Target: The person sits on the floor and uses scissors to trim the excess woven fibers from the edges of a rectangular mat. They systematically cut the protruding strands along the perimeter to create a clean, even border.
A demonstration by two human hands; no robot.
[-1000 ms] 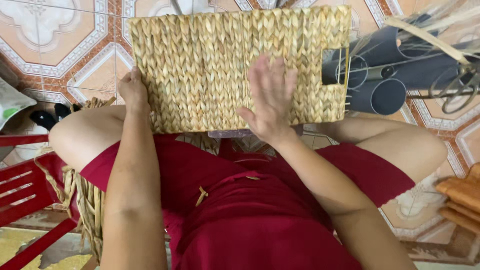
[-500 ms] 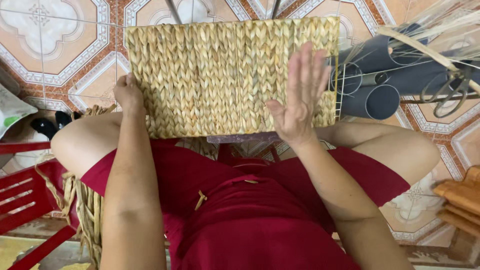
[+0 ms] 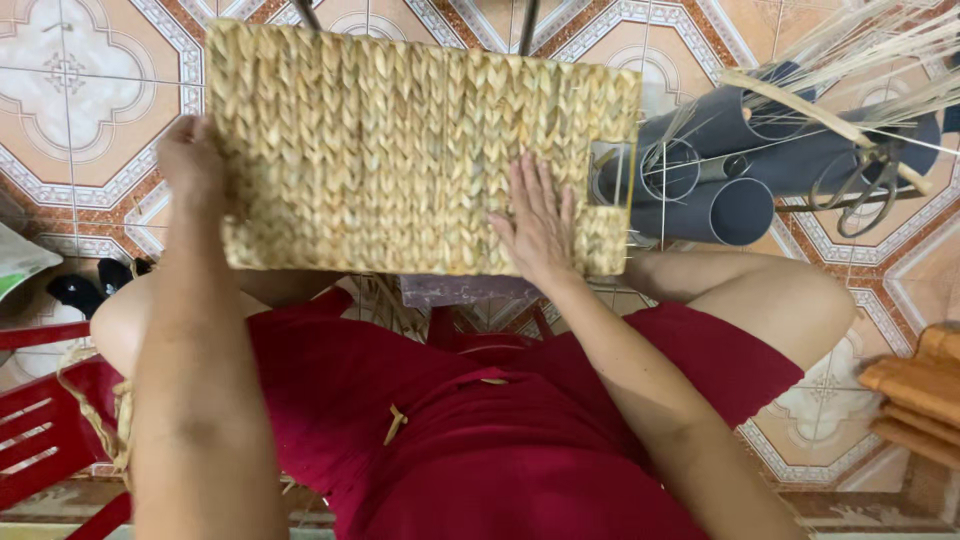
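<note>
Patterned tiles (image 3: 60, 120) lie under you. Your left hand (image 3: 190, 165) grips the left edge of the woven panel (image 3: 400, 150), held above your lap. Your right hand (image 3: 538, 215) lies flat, fingers spread, on its lower right. Grey pipes (image 3: 720, 170) lie just beside the panel's right edge.

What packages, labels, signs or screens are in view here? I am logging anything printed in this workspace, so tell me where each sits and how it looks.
Possible package: at the left edge on the tiled floor, a pale grey-white bag-like corner with a green patch, mostly cut off by the frame.
No labels, signs or screens show anywhere else in the head view.
</note>
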